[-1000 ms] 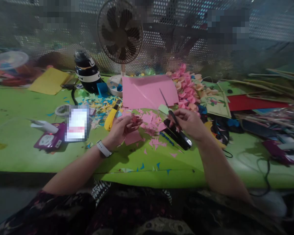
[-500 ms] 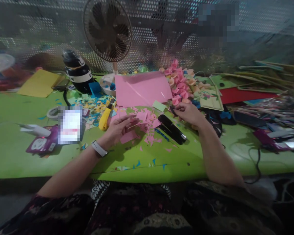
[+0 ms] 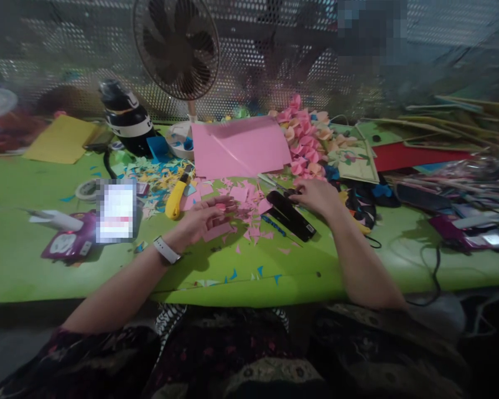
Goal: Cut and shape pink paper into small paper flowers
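Centre of frame, green table [image 3: 45,266]. Left hand [image 3: 203,219] loosely curled around a small pink paper piece [image 3: 221,208], above pink scraps [image 3: 249,221]. Right hand [image 3: 316,197], scissors [image 3: 283,188] held a second ago now laid down, fingers resting open beside black stapler [image 3: 291,215]. Cutting apparently paused. Pink sheet [image 3: 239,147] behind.

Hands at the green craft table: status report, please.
Left hand pinches a small folded pink paper piece. Right hand lies on the scissors beside the long black stapler. Pink paper scraps litter the green tabletop.
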`<action>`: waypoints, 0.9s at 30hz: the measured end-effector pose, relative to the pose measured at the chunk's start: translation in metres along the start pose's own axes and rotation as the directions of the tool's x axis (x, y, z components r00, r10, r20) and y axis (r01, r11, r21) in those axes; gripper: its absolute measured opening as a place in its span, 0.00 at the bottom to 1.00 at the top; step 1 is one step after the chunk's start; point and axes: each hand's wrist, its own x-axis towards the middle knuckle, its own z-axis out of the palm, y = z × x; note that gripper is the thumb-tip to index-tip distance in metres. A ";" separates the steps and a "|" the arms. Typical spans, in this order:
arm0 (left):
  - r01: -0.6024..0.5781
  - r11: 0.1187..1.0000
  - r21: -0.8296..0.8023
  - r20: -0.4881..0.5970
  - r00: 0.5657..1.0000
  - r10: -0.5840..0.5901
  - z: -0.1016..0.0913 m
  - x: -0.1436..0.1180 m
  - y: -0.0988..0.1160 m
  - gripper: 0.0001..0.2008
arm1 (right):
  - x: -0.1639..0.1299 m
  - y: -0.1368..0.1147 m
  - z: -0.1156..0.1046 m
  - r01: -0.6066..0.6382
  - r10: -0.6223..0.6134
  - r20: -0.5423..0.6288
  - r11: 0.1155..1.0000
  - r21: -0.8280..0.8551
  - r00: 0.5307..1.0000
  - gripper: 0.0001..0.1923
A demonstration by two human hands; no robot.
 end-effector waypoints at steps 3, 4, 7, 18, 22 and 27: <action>-0.015 1.000 -0.015 -0.007 1.000 0.014 -0.003 0.004 -0.002 0.15 | -0.011 -0.005 -0.014 -0.018 0.027 -0.104 0.996 0.090 0.994 0.11; -0.019 1.000 -0.023 -0.014 1.000 0.019 -0.004 0.005 -0.003 0.16 | -0.016 -0.009 -0.018 0.003 0.022 -0.198 0.992 0.125 0.980 0.12; -0.037 0.998 -0.056 -0.031 0.999 0.036 -0.006 0.010 -0.005 0.19 | -0.032 -0.028 -0.025 0.321 -0.271 -0.365 0.943 0.084 0.891 0.15; -0.086 0.994 -0.074 -0.031 0.996 0.084 -0.003 0.006 0.001 0.24 | -0.036 -0.079 0.006 0.571 -0.607 -0.071 0.776 -0.270 0.792 0.14; -0.102 0.994 -0.049 -0.034 0.994 0.101 -0.005 0.009 -0.002 0.26 | -0.027 -0.080 0.011 0.562 -0.575 -0.233 0.818 -0.123 0.785 0.14; -0.101 0.993 -0.067 -0.021 0.995 0.099 -0.008 0.010 -0.004 0.23 | -0.018 -0.089 0.010 0.542 -0.288 -0.510 0.698 0.469 0.811 0.09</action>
